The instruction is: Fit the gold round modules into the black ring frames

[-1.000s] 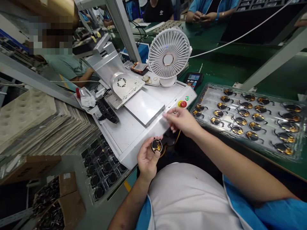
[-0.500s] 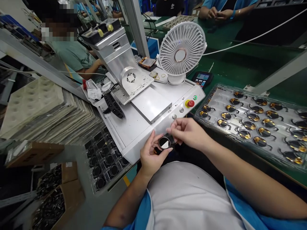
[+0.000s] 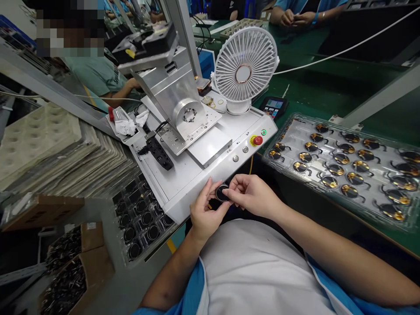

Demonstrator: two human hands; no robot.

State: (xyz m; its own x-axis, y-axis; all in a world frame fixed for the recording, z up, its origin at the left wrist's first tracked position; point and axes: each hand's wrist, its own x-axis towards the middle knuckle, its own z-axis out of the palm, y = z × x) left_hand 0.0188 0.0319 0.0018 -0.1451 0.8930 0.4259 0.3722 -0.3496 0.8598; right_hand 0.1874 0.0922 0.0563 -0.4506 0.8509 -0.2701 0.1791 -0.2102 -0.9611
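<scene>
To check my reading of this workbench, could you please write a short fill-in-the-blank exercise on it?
The left hand and right hand hold a round part coloured ____.
The emergency stop button is ____.
The clear tray of gold-topped parts lies to the ____ of the hands.

Missing words: black, red, right.
</scene>
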